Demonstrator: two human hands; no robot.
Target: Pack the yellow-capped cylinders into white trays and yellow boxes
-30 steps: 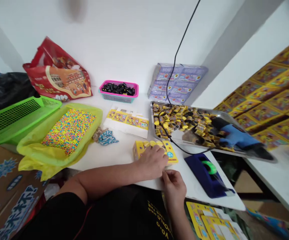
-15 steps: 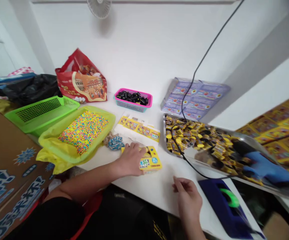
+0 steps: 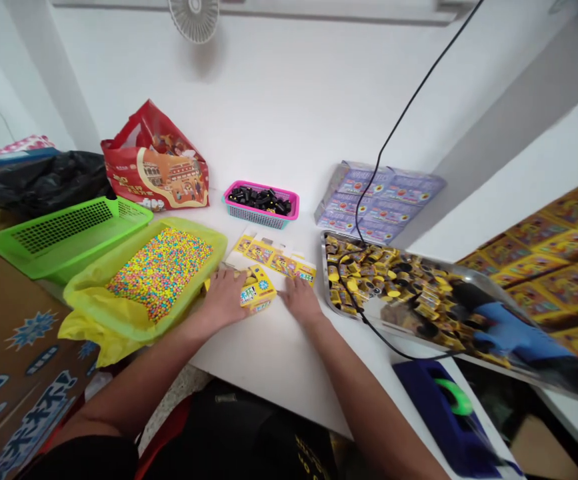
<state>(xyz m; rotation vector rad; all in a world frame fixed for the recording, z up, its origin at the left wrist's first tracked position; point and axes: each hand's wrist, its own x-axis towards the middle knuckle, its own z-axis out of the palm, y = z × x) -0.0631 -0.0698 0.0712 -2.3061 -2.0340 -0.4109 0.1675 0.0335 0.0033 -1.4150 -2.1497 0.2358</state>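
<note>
My left hand [image 3: 226, 295] is closed over the left end of a small yellow printed box [image 3: 259, 287], which rests on the white table. The box has a cut-out window in its top. Just right of it, my right hand [image 3: 299, 300] reaches to the flattened yellow-and-white cartons [image 3: 271, 259]. Its fingers are stretched out, with the tips lying on the cartons' near right edge.
Left stand a yellow-green basin [image 3: 81, 287] of colourful candy balls, a green basket [image 3: 33, 257] and a red bag [image 3: 179, 180]. Behind is a pink-rimmed basket [image 3: 296, 210]. Right: a metal tray [image 3: 325, 267] of small yellow-black cups, a black cable [image 3: 381, 150] and a blue tape dispenser [image 3: 429, 400].
My left hand has shifted left with the yellow box. My right hand has moved from the table's front up and left to the flat cartons. A blue-white twisted bundle is now hidden.
</note>
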